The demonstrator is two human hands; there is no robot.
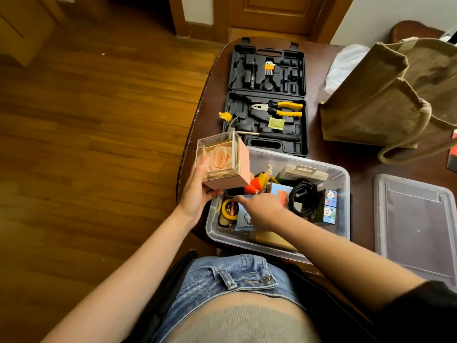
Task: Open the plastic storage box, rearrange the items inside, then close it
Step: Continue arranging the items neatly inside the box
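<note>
Toolcase (268, 95) behind storage box (343, 178), lid (415, 226) beside.

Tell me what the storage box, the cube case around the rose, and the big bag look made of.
Storage box: translucent plastic, contents show through its walls.
Cube case in the left hand: clear glossy panels, acrylic or glass, with a matte pink side.
Bag: coarse woven fibre, probably jute.
</note>
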